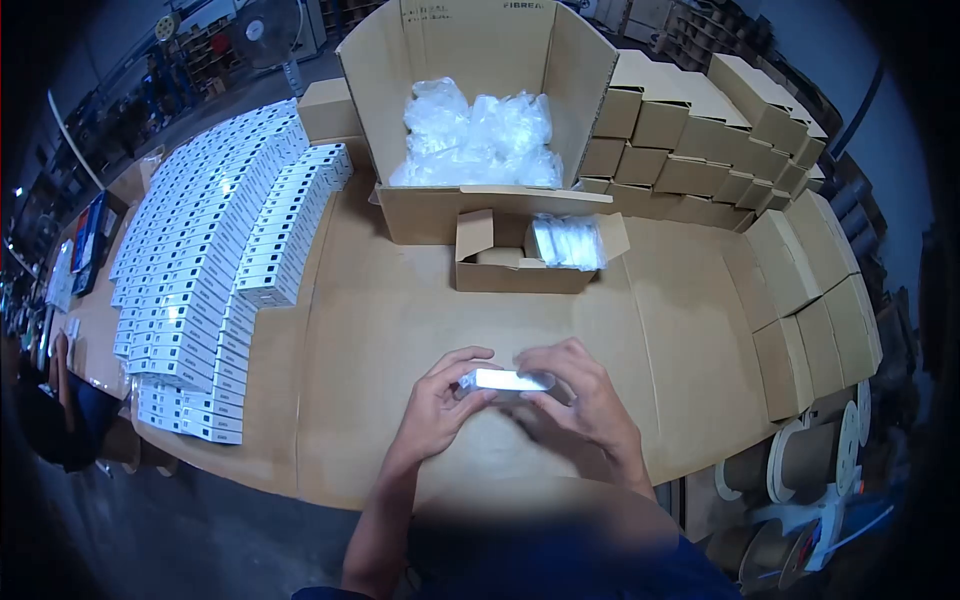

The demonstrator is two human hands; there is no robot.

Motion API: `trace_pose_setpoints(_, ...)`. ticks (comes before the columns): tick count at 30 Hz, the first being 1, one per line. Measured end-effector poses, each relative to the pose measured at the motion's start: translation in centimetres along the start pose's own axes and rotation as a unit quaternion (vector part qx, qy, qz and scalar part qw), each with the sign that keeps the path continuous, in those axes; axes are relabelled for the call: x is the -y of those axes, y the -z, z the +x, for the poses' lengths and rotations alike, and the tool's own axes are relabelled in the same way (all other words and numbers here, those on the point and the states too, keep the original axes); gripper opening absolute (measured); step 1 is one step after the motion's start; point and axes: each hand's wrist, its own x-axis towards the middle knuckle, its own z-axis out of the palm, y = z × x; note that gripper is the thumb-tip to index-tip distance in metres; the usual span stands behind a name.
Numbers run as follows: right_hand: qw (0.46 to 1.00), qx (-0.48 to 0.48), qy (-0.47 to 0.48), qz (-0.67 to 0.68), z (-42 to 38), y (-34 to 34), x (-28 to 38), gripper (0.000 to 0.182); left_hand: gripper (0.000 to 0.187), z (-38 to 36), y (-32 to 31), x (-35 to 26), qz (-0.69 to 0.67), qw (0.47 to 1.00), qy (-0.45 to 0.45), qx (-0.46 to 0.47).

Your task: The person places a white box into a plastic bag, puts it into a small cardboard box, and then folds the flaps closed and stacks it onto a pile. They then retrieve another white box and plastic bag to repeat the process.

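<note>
Between my two hands, over the middle of the cardboard-covered table, is a small white box with a shiny, clear wrapping (508,380). My left hand (436,405) grips its left end between thumb and fingers. At the right end, my right hand (583,392) has its thumb below and its curled fingers above the box. Beyond the hands stands a small open carton (523,279) holding several clear-wrapped packets (568,242) in its right side. Behind it, a large open carton (480,50) contains a heap of clear plastic bags (478,135).
Rows of stacked white boxes (195,240) cover the left side. Brown cartons (690,135) are piled at the back right, and more cartons (815,300) line the right edge. Spools (810,455) sit below on the right. Another person's arm (66,375) shows at far left.
</note>
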Motion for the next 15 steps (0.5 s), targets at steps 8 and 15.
trace_pose_setpoints(8,0.976,-0.167,-0.049,-0.132,-0.3,4.2,-0.7,0.016,0.059,6.3,-1.5,-3.8,0.337,0.938,-0.073,-0.028)
trace_pose_setpoints(15,0.950,-0.270,-0.076,-0.137,0.8,6.5,-1.0,0.015,0.051,13.5,-3.3,-1.3,0.588,0.781,-0.201,-0.068)
